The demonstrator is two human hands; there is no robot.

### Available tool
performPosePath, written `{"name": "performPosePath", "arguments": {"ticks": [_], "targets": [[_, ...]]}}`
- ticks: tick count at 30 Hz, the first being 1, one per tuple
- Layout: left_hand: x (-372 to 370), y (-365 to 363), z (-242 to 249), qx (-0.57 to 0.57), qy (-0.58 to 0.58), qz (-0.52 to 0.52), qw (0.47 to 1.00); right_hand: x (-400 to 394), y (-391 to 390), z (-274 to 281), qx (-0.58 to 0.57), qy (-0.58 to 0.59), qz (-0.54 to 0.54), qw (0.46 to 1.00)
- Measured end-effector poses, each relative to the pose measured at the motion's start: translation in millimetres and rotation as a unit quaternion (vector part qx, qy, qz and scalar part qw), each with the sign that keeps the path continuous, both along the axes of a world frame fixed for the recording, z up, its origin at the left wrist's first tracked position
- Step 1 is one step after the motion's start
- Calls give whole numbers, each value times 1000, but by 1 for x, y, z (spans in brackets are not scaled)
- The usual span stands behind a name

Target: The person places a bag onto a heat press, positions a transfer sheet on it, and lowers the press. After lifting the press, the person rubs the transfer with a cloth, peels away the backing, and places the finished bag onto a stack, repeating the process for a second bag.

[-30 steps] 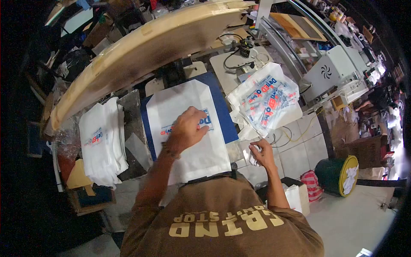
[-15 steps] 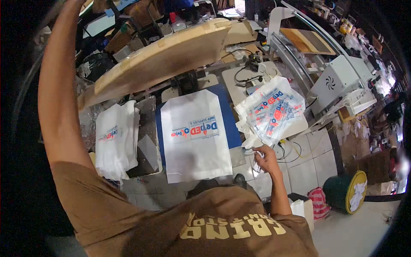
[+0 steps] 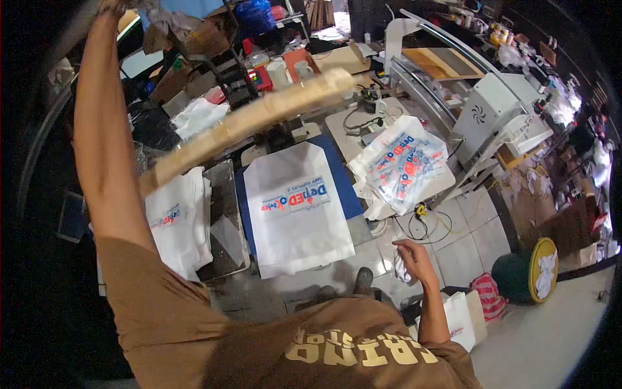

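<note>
Curled round white cloth (image 3: 402, 268), the right hand (image 3: 416, 258) sits at four o'clock; the left hand (image 3: 113, 6), toward eleven, I cannot judge as gripping. Centrally, a DepED-printed white bag (image 3: 299, 227) lies on a blue board (image 3: 343, 183), vented machine (image 3: 494, 104) at two.

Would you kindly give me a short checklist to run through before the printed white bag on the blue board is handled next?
1. White bag lying flat on the blue board: ok, though its near end reaches past the board.
2. Print uncovered: ok, no hand lies over it.
3. Tan panel off the bag: ok, it appears beyond the bag's far edge.
4. Right hand free: not ok, it holds a crumpled white cloth.
5. Left hand gripping securely: cannot tell, it is cut off at the picture's top edge.
6. Ink dry: cannot tell from the view.
</note>
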State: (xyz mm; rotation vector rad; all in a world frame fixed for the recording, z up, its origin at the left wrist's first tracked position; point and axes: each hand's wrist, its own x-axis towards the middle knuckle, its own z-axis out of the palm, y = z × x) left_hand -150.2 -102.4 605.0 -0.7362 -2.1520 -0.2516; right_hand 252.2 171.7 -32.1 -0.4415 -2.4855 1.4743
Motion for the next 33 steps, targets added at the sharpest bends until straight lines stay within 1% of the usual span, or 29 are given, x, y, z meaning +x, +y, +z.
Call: {"name": "performPosePath", "arguments": {"ticks": [1,2,3,4,5,6,8,9,10,11,12,13,14,15,16,17,18,19,20,21,23,24,25,27,28,30,31,32,33], "targets": [[3,-16,-21,43,40,-66,996,1,-6,10,3,2,-5,1000],[10,-34,-39,85,82,-131,984,-5,-12,20,-4,45,-38,998],[71,-45,-64,8,78,-81,994,-10,-20,31,-12,86,-71,994],[21,-78,-72,-15,178,-202,963,-17,-25,47,-21,117,-101,988],[85,-82,-118,-34,237,-219,946,-23,-30,66,-20,123,-105,987],[156,-76,-156,-46,139,-222,964,-29,-36,88,-39,148,-139,978],[218,-82,-221,-92,49,-353,930,-37,-53,126,-61,200,-186,960],[238,-78,-262,-39,-53,-393,917,-41,-65,144,-61,225,-199,952],[248,-81,-295,-88,-140,-399,902,-44,-78,161,-33,292,-173,940],[257,-76,-330,-96,-174,-414,888,-45,-100,185,-36,312,-140,939],[254,-71,-379,-76,-193,-431,878,-48,-119,197,-70,354,-78,929],[251,-67,-425,-55,-215,-447,867,-53,-136,204,-26,369,-33,929],[256,-68,-452,-49,-218,-447,866,-60,-152,206,2,385,13,923],[258,-66,-472,63,-295,-434,849,-69,-167,201,7,382,16,924],[260,-66,-491,173,-368,-412,815,-77,-183,188,2,368,42,929],[263,-68,-511,178,-369,-411,814,-81,-193,171,-4,353,67,933],[265,-69,-530,224,-335,-360,841,-84,-195,157,-1,349,75,934],[265,-67,-538,268,-298,-307,863,-88,-196,143,-6,333,53,941],[266,-66,-511,214,-419,-326,820,-93,-197,130,-12,319,32,947],[267,-66,-520,220,-421,-319,820,-94,-201,114,-14,314,40,948],[265,-68,-538,196,-374,-284,861,-94,-207,93,-62,222,-13,973],[259,-68,-539,181,-315,-316,876,-98,-206,90,-17,263,-15,965],[258,-70,-537,184,-313,-313,878,-99,-206,92,-16,263,-10,965],[249,-65,-531,245,-325,-363,838,-99,-200,98,-79,221,11,972],[242,-69,-529,247,-326,-363,838,-94,-200,100,-78,219,12,972],[207,-86,-522,170,-473,-446,741,-91,-196,111,3,261,62,963],[187,-95,-521,209,-478,-422,742,-86,-195,123,5,260,62,964],[166,-99,-519,249,-481,-396,741,-81,-193,138,137,217,147,955],[148,-94,-515,292,-471,-314,771,-80,-191,146,267,171,228,921]]}}
